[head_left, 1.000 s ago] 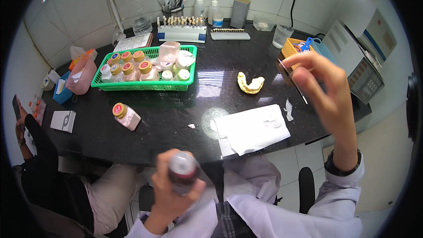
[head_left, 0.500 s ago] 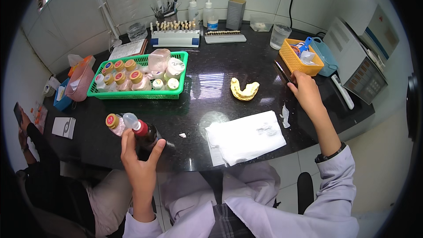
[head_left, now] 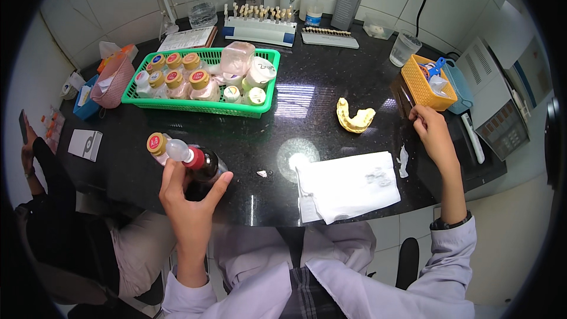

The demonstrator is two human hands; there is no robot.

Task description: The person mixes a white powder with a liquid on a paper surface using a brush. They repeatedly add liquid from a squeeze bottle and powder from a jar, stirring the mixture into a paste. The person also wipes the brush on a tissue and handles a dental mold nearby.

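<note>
My left hand (head_left: 192,198) is curled round a dark bottle (head_left: 208,166) with a red collar and a clear dropper top, standing near the table's front left. Just behind it is a small jar (head_left: 156,143) of pink powder with a gold lid. My right hand (head_left: 434,130) is beside the yellow basket, its fingers pinched at the near end of a slim, dark, pen-like tool (head_left: 407,95). Between the hands, a yellowish dental cast (head_left: 355,117), horseshoe-shaped, rests behind a folded white paper towel (head_left: 349,188).
A green basket (head_left: 201,106) of jars stands at the back left, a shade guide (head_left: 260,29) behind it. The yellow basket (head_left: 428,91), a cup of water (head_left: 405,48) and a grey-white machine (head_left: 496,94) line the right. Another person (head_left: 56,195) sits at the left, holding a phone.
The view has shifted, so the tabletop things appear farther right. My right hand's fingers have curled in at the slim tool. My left hand stays round the dark bottle.
</note>
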